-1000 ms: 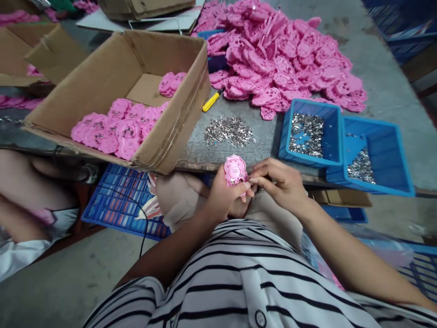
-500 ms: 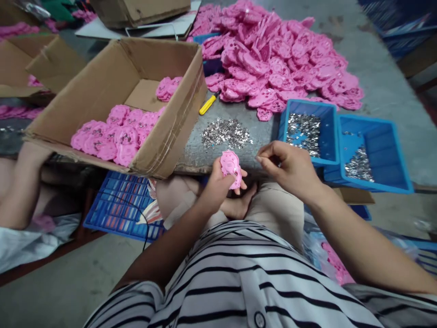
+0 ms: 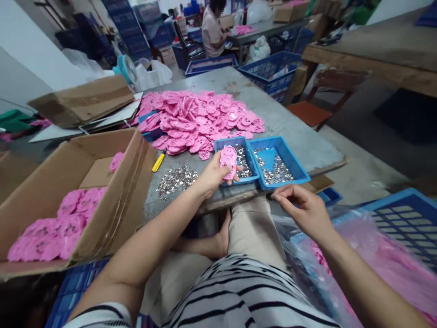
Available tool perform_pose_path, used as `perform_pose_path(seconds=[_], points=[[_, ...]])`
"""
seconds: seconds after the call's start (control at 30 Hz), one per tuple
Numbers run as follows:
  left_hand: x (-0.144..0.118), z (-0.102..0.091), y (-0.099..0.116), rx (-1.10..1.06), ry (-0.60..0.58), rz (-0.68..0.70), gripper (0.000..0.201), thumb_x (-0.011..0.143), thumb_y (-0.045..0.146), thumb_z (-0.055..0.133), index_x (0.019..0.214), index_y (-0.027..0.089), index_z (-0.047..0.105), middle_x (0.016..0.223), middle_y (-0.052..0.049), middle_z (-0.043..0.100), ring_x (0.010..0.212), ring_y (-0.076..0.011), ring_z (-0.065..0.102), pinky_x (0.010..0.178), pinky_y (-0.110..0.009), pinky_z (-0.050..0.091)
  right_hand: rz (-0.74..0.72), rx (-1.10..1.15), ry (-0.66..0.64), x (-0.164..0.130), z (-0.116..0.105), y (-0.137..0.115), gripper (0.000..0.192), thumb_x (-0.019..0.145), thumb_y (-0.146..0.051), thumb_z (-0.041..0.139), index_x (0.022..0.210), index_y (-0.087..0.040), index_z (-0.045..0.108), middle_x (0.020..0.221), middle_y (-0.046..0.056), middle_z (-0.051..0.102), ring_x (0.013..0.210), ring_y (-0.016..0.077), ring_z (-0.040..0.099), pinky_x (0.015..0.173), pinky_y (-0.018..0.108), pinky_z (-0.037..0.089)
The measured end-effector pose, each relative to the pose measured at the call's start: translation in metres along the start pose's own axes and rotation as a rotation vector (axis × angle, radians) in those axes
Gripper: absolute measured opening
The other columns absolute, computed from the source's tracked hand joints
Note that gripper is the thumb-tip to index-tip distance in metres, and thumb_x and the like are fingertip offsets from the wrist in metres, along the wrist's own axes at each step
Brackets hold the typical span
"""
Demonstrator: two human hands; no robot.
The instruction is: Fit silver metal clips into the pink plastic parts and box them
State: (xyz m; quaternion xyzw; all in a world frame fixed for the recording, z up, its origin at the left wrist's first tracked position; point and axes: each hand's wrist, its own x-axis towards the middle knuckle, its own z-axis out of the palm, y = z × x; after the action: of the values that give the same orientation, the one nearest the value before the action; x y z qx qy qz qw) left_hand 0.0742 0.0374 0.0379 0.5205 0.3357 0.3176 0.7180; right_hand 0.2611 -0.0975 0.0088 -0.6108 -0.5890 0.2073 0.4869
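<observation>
My left hand [image 3: 212,176] grips a flat pink plastic piece [image 3: 228,160] with a scalloped edge, its thumb lying across the face. The piece is held in front of a small blue bin [image 3: 218,145] of tiny shiny metal parts. My right hand [image 3: 305,210] is pinched, thumb against fingertips, just off the table edge below a second blue bin [image 3: 305,176] of metal parts. Whatever lies in that pinch is too small to make out. Left of my left hand, a loose heap of small metal parts [image 3: 176,181] lies on the table.
A big heap of pink pieces [image 3: 201,116] covers the table's middle. A yellow-handled tool [image 3: 159,162] lies beside a cardboard box [image 3: 112,232] holding pink pieces. At right, a plastic bag of pink pieces [image 3: 385,264] sits by a blue crate [image 3: 406,223]. Another person [image 3: 213,34] sits far back.
The view has swung up and to the right. My left hand, still holding the pink piece, is now in front of the blue bin; my right hand is nearer the second bin, still pinched.
</observation>
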Motion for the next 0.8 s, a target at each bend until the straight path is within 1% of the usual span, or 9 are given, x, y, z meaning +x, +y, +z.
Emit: perform_pose_path(seconds=[0.1, 0.17, 0.27, 0.4, 0.47, 0.57, 0.67, 0.7, 0.8], points=[[0.027, 0.025, 0.006, 0.166, -0.068, -0.032, 0.035, 0.076, 0.006, 0.049, 0.109, 0.016, 0.040, 0.078, -0.003, 0.067, 0.051, -0.0100, 0.060, 0.043, -0.019, 0.039, -0.022, 0.031, -0.009, -0.003, -0.002, 0.002, 0.018, 0.081, -0.026, 0.059, 0.064, -0.020, 0.055, 0.071, 0.004, 0.068, 0.063, 0.0144, 0.062, 0.058, 0.025, 0.046], [0.045, 0.043, 0.011, 0.264, -0.122, -0.009, 0.033, 0.078, 0.004, 0.046, 0.108, 0.016, 0.041, 0.083, -0.005, 0.067, 0.051, -0.0088, 0.058, 0.043, -0.019, 0.038, -0.046, 0.057, -0.019, -0.002, -0.001, 0.000, 0.018, 0.082, -0.024, 0.058, 0.065, -0.020, 0.054, 0.070, 0.003, 0.067, 0.064, 0.0141, 0.062, 0.059, 0.025, 0.046], [0.067, 0.064, 0.014, 0.366, -0.171, -0.007, 0.035, 0.079, 0.003, 0.045, 0.111, 0.016, 0.041, 0.089, -0.008, 0.067, 0.052, -0.0088, 0.057, 0.044, -0.019, 0.037, -0.070, 0.085, -0.032, 0.001, 0.001, -0.003, 0.018, 0.083, -0.022, 0.057, 0.066, -0.020, 0.053, 0.070, 0.003, 0.067, 0.066, 0.0134, 0.062, 0.058, 0.024, 0.045], [0.085, 0.071, 0.008, 0.484, -0.105, -0.148, 0.046, 0.076, -0.003, 0.041, 0.118, 0.017, 0.037, 0.079, -0.004, 0.064, 0.045, -0.0083, 0.051, 0.040, -0.019, 0.033, -0.057, 0.106, -0.030, -0.004, -0.001, -0.001, 0.018, 0.083, -0.021, 0.057, 0.065, -0.019, 0.053, 0.071, 0.003, 0.066, 0.065, 0.0126, 0.061, 0.058, 0.024, 0.044], [0.086, 0.066, 0.006, 0.445, -0.095, -0.148, 0.044, 0.076, -0.003, 0.042, 0.116, 0.016, 0.038, 0.076, -0.003, 0.063, 0.047, -0.0089, 0.053, 0.040, -0.019, 0.033, -0.025, 0.126, -0.029, -0.006, -0.001, 0.002, 0.018, 0.082, -0.022, 0.058, 0.065, -0.019, 0.054, 0.070, 0.003, 0.066, 0.066, 0.0133, 0.061, 0.060, 0.025, 0.044], [0.071, 0.054, 0.007, 0.282, -0.131, -0.133, 0.036, 0.075, 0.001, 0.047, 0.108, 0.015, 0.040, 0.075, -0.004, 0.064, 0.049, -0.0107, 0.057, 0.042, -0.020, 0.037, 0.049, 0.210, -0.030, -0.004, 0.000, 0.002, 0.016, 0.081, -0.026, 0.060, 0.067, -0.019, 0.057, 0.071, 0.003, 0.065, 0.066, 0.0143, 0.059, 0.061, 0.027, 0.044], [0.031, 0.039, 0.000, 0.061, -0.124, -0.120, 0.031, 0.073, 0.010, 0.053, 0.101, 0.016, 0.041, 0.076, -0.004, 0.065, 0.051, -0.0122, 0.060, 0.043, -0.021, 0.041, 0.117, 0.307, -0.039, 0.008, 0.008, -0.005, 0.017, 0.081, -0.031, 0.060, 0.069, -0.019, 0.060, 0.073, 0.003, 0.063, 0.063, 0.0135, 0.054, 0.059, 0.028, 0.043], [0.013, 0.034, -0.005, 0.006, -0.077, -0.098, 0.031, 0.072, 0.012, 0.055, 0.100, 0.016, 0.041, 0.077, -0.004, 0.065, 0.052, -0.0121, 0.060, 0.044, -0.022, 0.041, 0.127, 0.325, -0.051, 0.013, 0.013, -0.008, 0.017, 0.080, -0.031, 0.060, 0.069, -0.019, 0.060, 0.074, 0.003, 0.062, 0.063, 0.0133, 0.053, 0.059, 0.028, 0.043], [-0.040, 0.022, -0.026, -0.053, 0.163, 0.001, 0.039, 0.069, 0.018, 0.064, 0.102, 0.017, 0.042, 0.081, -0.001, 0.064, 0.054, -0.0098, 0.059, 0.045, -0.020, 0.041, 0.115, 0.335, -0.138, 0.026, 0.038, -0.017, 0.016, 0.079, -0.030, 0.061, 0.067, -0.020, 0.060, 0.077, 0.003, 0.061, 0.068, 0.0145, 0.053, 0.064, 0.029, 0.044]])
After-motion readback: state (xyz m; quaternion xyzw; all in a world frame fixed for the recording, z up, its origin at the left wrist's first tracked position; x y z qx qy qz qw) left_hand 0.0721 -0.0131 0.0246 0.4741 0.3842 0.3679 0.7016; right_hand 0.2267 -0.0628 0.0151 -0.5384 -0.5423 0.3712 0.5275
